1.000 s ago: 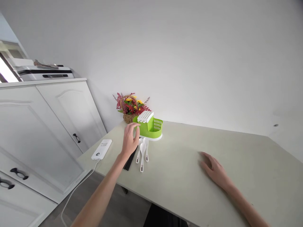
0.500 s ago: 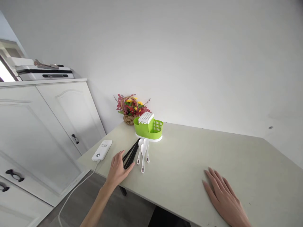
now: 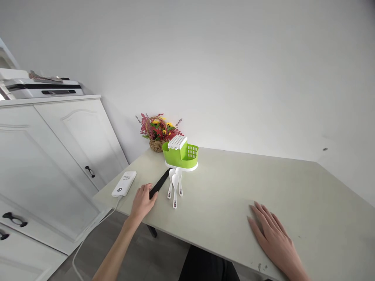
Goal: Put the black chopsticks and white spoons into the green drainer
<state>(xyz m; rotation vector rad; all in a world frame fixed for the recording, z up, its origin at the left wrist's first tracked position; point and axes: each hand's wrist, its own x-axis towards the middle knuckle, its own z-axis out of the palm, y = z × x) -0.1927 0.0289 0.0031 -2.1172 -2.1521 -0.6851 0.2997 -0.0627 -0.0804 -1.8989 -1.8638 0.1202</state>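
My left hand (image 3: 143, 202) is closed around the near end of a bundle of black chopsticks (image 3: 160, 182), which lies on the table with its far tips close to the green holder. To the right of the bundle lie three white spoons (image 3: 175, 183), bowls pointing away from me and printed marks on their handles. Behind them stands a green cutlery holder (image 3: 175, 157) with a slatted white top and a white base tray. My right hand (image 3: 272, 234) rests flat on the table, fingers stretched out, holding nothing.
A white power bank (image 3: 124, 183) with a cable lies left of my left hand. A wicker basket of artificial flowers (image 3: 158, 144) stands behind the green holder. White cabinets (image 3: 76, 156) flank the table (image 3: 222, 195) on the left, and a wall rises behind it.
My left hand's fingers have closed, and the fanned-out chopsticks are now gathered into a tight bundle. My right hand stays flat on the table. The view has shifted slightly.
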